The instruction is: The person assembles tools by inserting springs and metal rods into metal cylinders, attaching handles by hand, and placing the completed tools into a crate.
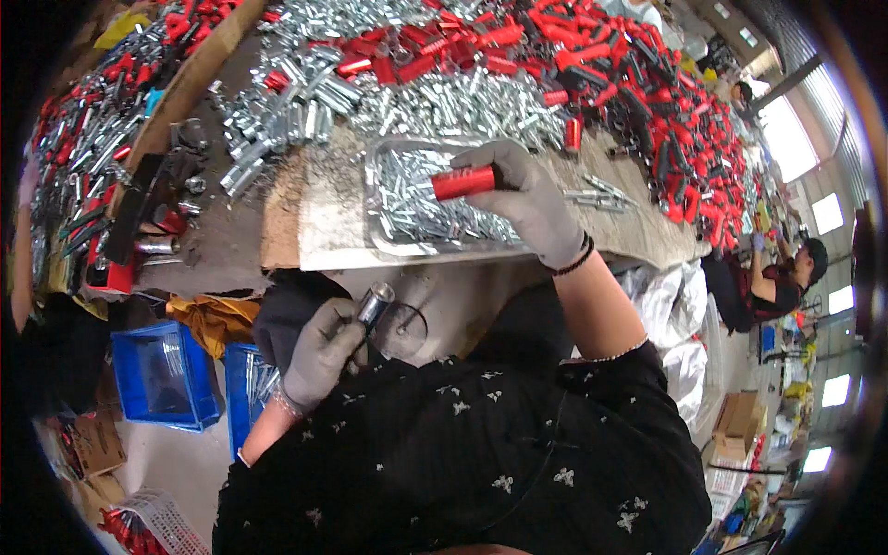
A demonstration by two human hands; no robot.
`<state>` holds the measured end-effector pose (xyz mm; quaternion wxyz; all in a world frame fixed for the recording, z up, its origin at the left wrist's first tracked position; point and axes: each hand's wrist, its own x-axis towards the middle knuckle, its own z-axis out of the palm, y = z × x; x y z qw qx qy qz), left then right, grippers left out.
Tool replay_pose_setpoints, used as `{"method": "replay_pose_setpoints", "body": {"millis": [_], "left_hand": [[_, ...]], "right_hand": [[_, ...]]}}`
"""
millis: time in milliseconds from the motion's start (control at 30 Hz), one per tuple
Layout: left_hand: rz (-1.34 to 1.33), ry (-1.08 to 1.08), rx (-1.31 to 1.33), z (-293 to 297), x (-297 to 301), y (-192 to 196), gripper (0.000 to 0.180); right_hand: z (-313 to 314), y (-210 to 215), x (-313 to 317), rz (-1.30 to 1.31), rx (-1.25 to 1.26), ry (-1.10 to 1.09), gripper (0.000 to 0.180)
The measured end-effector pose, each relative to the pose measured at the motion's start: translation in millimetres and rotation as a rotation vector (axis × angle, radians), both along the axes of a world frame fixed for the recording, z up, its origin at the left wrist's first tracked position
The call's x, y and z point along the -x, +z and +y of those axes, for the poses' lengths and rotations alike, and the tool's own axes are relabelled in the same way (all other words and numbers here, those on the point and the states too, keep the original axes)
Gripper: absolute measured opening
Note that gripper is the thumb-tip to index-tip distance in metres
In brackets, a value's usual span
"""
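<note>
My right hand, in a grey glove, is closed round a short red cylinder with dark markings. It hovers above a clear shallow tray full of small silver screw-like pieces. Lower and to the left, in front of the bench edge, my left hand, gloved too, grips a shiny silver metal tube standing tilted, its round end upward. The fingers partly hide the tube's lower part. The two held pieces are apart from each other.
Silver tubes and red plastic parts heap across the bench's far side. A wooden strip divides the left. Blue crates stand below left; white bags lie right. Another person works at far right.
</note>
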<state>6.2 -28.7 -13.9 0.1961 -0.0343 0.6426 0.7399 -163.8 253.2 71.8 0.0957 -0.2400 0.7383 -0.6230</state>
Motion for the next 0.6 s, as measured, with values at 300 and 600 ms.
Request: {"method": "replay_pose_setpoints", "body": {"millis": [300,600], "left_hand": [[0.056,-0.025,-0.057,43,21,0,0.022],[-0.073,-0.317,-0.052,64,18,6,0.025]], "right_hand": [[43,-32,-58,0.202,-0.034,-0.056,0.027],[64,-11,-94,0.207,-0.207,0.134,0.044]]}}
